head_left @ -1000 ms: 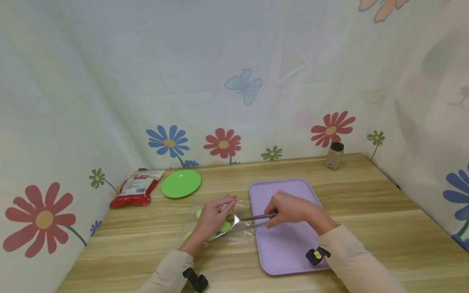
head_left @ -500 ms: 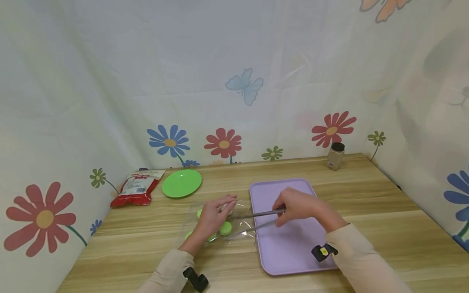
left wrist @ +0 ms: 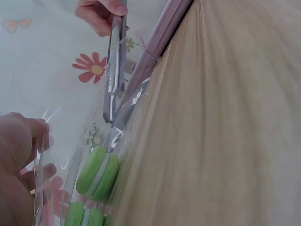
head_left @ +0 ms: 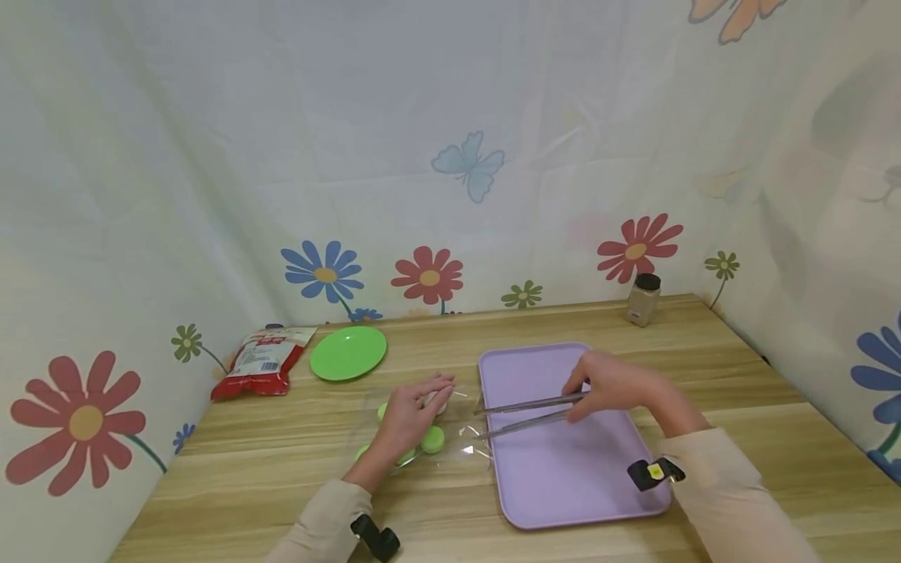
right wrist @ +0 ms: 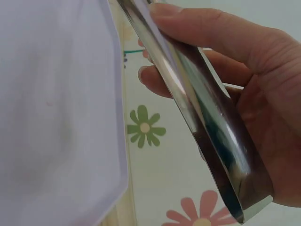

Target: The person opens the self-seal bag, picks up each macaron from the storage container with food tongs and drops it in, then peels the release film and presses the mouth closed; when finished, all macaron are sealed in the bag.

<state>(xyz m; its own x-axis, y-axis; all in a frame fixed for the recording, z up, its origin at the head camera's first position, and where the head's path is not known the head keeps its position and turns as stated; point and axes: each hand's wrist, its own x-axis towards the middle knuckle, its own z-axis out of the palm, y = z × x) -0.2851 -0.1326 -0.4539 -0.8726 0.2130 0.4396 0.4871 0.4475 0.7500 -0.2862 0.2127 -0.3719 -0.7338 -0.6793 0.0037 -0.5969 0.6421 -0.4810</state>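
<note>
My left hand (head_left: 408, 418) holds a clear plastic bag (head_left: 450, 460) of green macarons (head_left: 432, 439) near the table's middle. In the left wrist view, film runs across its fingertips, and two macarons (left wrist: 98, 173) with pale filling show inside. Part of the bag is hidden under the hand. My right hand (head_left: 611, 385) grips metal tongs (head_left: 531, 404) between thumb and fingers, over the purple tray (head_left: 563, 489). The tongs' arms stand spread, with nothing between them, and their tips reach left to the bag's open end. Close up, the right wrist view shows the tongs' shiny bent end (right wrist: 221, 132).
A green plate (head_left: 349, 353) lies at the back left, beside a red and white packet (head_left: 263, 361). At the back right stands a small jar (head_left: 643, 300) with a black lid. A flowered curtain (head_left: 394, 180) hangs behind the wooden table (head_left: 232, 477).
My right hand has drawn the tongs rightward, out from among the macarons to the bag's end, and their arms have spread wider. The left hand has stayed in place on the bag.
</note>
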